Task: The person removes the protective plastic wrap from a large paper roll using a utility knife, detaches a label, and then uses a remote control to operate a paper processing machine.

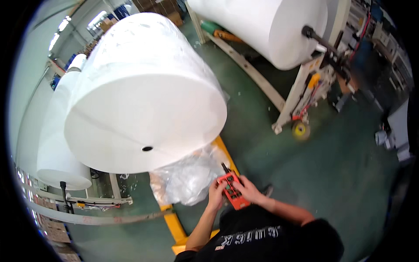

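Both my hands hold an orange-red remote control [238, 201] with dark buttons and a short black antenna, in front of my body. My left hand [216, 194] grips its left side, the thumb over the face by the buttons. From the right, my right hand [249, 191] wraps the other side, with its fingers or thumb at the buttons. Just beyond stands a huge white paper roll [148, 113], its flat end toward me and a dark core hole low in it. Crumpled clear plastic film [187, 179] lies bunched beneath the roll's near edge.
A yellow frame [174, 225] runs along the floor under the roll. At the upper right, another white roll [257, 26] hangs on a shaft in a machine stand [301, 87]. A further roll [63, 144] is on the left, near a curved metal bar [109, 219].
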`<state>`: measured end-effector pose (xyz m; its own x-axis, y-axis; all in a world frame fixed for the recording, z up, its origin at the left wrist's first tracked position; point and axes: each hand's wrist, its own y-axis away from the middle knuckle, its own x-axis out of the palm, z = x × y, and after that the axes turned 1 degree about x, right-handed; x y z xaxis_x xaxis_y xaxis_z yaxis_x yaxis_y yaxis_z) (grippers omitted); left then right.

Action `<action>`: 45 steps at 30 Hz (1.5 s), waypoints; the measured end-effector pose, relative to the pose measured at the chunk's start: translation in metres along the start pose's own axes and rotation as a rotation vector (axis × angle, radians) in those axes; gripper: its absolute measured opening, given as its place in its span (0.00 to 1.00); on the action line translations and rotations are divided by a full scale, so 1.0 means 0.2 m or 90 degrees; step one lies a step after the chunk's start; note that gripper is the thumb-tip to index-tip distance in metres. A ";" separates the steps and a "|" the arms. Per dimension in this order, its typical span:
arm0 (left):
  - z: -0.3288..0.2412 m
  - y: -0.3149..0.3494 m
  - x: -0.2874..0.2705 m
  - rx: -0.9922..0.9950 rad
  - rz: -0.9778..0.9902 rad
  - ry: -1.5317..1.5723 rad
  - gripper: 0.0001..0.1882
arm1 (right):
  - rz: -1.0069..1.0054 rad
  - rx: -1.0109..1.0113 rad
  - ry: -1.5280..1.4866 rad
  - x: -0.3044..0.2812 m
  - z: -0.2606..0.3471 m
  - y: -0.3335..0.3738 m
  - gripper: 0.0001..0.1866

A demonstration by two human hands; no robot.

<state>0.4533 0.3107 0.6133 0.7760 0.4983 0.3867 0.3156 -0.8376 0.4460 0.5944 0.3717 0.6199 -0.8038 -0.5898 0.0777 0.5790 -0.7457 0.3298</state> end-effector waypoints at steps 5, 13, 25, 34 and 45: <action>0.26 -0.13 0.57 -0.033 0.125 -0.102 0.14 | -0.154 -0.029 -0.094 -0.59 -0.17 0.19 0.15; 0.84 -0.27 1.39 -0.154 0.442 -0.158 0.22 | -0.407 -0.023 -0.334 -1.37 -0.35 0.63 0.12; 0.95 -0.26 2.40 0.034 0.733 -0.525 0.36 | -0.646 -0.136 -0.419 -2.08 -0.37 0.86 0.24; 1.28 -0.56 3.02 -0.157 0.710 -0.332 0.40 | -0.715 -0.109 -0.291 -2.95 -0.14 0.89 0.21; 1.20 -0.78 3.31 -0.015 0.343 -0.248 0.38 | -0.246 0.029 -0.334 -3.71 0.03 0.42 0.04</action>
<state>1.0494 0.7177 0.6069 0.9640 -0.1093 0.2425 -0.1797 -0.9397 0.2910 1.2374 0.7486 0.5948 -0.9193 -0.0434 0.3912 0.2379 -0.8529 0.4646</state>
